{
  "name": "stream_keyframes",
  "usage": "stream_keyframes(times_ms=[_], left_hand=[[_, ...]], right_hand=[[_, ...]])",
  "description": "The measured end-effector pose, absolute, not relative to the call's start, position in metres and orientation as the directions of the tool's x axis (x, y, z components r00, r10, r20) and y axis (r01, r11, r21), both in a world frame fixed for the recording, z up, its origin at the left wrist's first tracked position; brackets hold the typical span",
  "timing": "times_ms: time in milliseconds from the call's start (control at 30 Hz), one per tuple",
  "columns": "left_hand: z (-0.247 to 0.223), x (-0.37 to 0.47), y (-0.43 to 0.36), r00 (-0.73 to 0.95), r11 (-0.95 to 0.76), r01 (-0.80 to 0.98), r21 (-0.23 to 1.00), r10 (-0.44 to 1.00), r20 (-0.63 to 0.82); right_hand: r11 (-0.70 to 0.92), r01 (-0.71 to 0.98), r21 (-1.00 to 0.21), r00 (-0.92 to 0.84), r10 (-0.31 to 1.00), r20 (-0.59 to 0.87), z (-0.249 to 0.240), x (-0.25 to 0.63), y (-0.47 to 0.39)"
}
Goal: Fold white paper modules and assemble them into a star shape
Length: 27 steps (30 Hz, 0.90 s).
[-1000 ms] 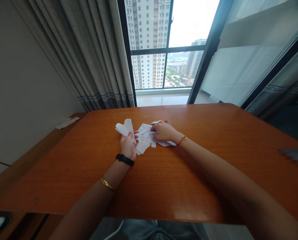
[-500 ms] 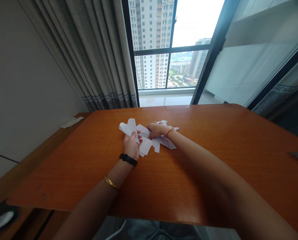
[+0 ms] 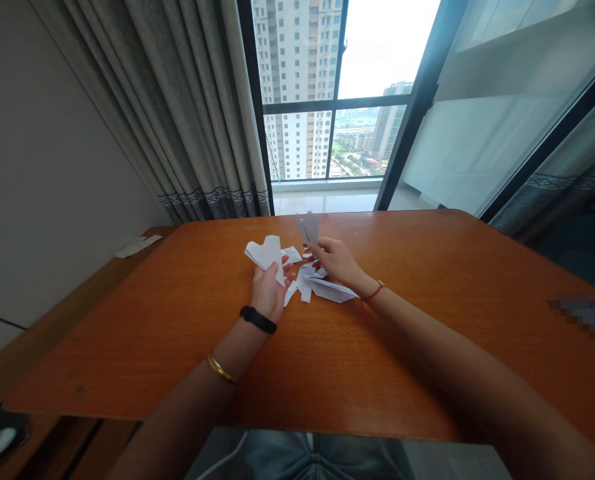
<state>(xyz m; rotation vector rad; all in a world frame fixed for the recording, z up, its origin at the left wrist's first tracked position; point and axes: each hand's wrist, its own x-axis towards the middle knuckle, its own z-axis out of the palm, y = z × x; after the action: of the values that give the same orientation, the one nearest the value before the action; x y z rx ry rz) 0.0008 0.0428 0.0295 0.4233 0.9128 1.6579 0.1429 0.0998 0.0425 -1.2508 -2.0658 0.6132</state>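
Observation:
My left hand (image 3: 268,290) is closed on white folded papers (image 3: 266,252), which look heart-shaped at the top and rise above the fingers. To its right, my right hand (image 3: 338,260) pinches another folded white paper (image 3: 308,228), held upright over the table. Several white paper pieces lie on the wooden table between and below the hands, among them a long folded one (image 3: 333,291) under my right wrist. Some pieces are partly hidden behind my right fingers.
The brown wooden table (image 3: 177,347) spans the view. A white strip (image 3: 137,246) lies on a ledge at the left. At the right edge is a pixelated grey object (image 3: 590,317). Curtains and a window stand behind the table.
My right hand has lifted a folded paper off the pile and holds it up. My left hand keeps its papers, almost unmoved. The view has shifted slightly.

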Motion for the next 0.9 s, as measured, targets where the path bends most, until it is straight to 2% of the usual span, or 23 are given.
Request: stream_keyframes(times_ms=[67, 133, 233, 300, 400, 567, 667, 733, 767, 833, 900], left_hand=[[0.027, 0.014, 0.037, -0.25, -0.042, -0.671, 0.74, 0.953, -0.172], [0.023, 0.028, 0.031, -0.196, -0.05, -0.701, 0.711, 0.973, -0.125], [0.019, 0.044, 0.019, -0.142, -0.055, -0.738, 0.673, 0.987, -0.075], [0.018, 0.047, 0.012, -0.07, 0.029, -0.732, 0.681, 0.991, -0.116], [0.016, 0.044, 0.004, 0.034, 0.125, -0.678, 0.724, 0.99, -0.139], [0.014, 0.038, 0.001, 0.019, 0.039, -0.614, 0.788, 0.999, -0.034], [0.014, 0.036, 0.004, 0.083, 0.082, -0.672, 0.736, 0.996, -0.036], [0.014, 0.035, 0.006, 0.171, 0.14, -0.699, 0.701, 0.985, -0.027], [0.015, 0.034, 0.006, 0.206, 0.162, -0.699, 0.696, 0.978, -0.021], [0.015, 0.033, 0.007, 0.213, 0.16, -0.683, 0.713, 0.977, -0.016], [0.016, 0.03, 0.008, 0.149, 0.106, -0.658, 0.746, 0.989, -0.009]], right_hand=[[0.486, 0.564, -0.668, -0.3, 0.874, 0.383, 0.048, 0.146, 0.075], [0.528, 0.614, -0.587, -0.283, 0.841, 0.46, 0.049, 0.146, 0.049], [0.445, 0.791, -0.419, -0.311, 0.883, 0.352, 0.041, 0.139, 0.015], [0.394, 0.857, -0.332, -0.321, 0.912, 0.255, 0.035, 0.133, 0.0], [0.383, 0.872, -0.305, -0.331, 0.92, 0.209, 0.032, 0.129, -0.012], [0.415, 0.805, -0.424, -0.354, 0.909, 0.218, 0.035, 0.135, -0.011], [0.404, 0.62, -0.672, -0.311, 0.913, 0.262, 0.03, 0.14, -0.002], [0.318, 0.372, -0.872, -0.269, 0.936, 0.227, 0.023, 0.144, 0.005], [0.257, 0.255, -0.932, -0.268, 0.945, 0.188, 0.02, 0.146, 0.008], [0.19, 0.144, -0.971, -0.297, 0.945, 0.141, 0.014, 0.152, 0.013], [0.229, 0.199, -0.953, -0.316, 0.935, 0.159, 0.011, 0.16, 0.016]])
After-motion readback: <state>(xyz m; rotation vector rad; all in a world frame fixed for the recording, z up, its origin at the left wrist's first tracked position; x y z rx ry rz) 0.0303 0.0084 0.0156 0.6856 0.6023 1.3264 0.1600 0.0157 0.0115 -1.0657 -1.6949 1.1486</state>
